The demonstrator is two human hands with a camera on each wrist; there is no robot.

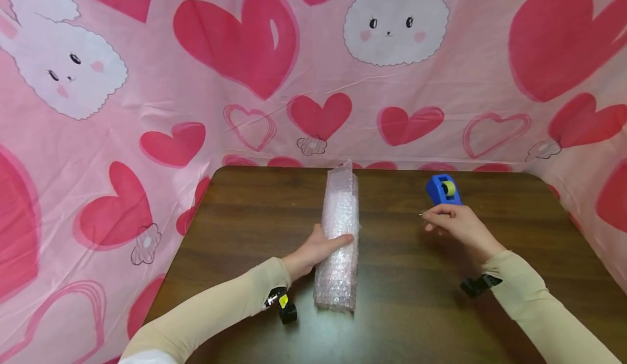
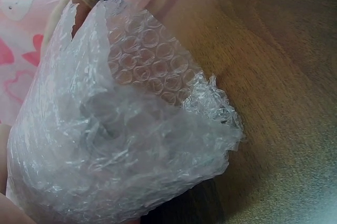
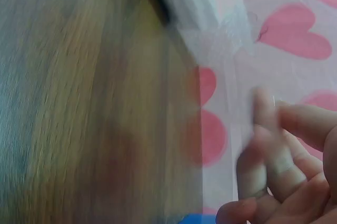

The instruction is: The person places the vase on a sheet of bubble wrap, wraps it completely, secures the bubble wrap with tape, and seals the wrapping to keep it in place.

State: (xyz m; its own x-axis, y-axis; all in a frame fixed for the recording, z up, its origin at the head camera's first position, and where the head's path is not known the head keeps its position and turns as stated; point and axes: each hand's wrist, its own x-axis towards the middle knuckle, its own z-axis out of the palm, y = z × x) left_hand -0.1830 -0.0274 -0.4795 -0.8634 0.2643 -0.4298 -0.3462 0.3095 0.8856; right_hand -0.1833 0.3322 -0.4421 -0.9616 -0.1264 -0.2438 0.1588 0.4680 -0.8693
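Observation:
My left hand [image 1: 318,247] grips a long bundle of bubble wrap [image 1: 338,277], its thumb lying across the top. The bundle lies lengthwise on the table, its far end reaching the back edge. In the left wrist view the bubble wrap [image 2: 121,150] fills most of the frame, with a loose, crumpled end; what is inside is hidden. My right hand [image 1: 458,225] pinches a small clear piece of tape [image 1: 422,214] between thumb and index finger, just in front of a blue tape dispenser [image 1: 433,190]. In the right wrist view the fingers [image 3: 305,121] are curled and partly blurred.
The dark wooden table [image 1: 401,309] has rounded back corners. A pink cloth [image 1: 274,124] with hearts and rabbits hangs behind it and along the sides. A yellowish roll of tape [image 1: 448,189] sits in the dispenser. Both forearms wear beige sleeves with black wrist cameras.

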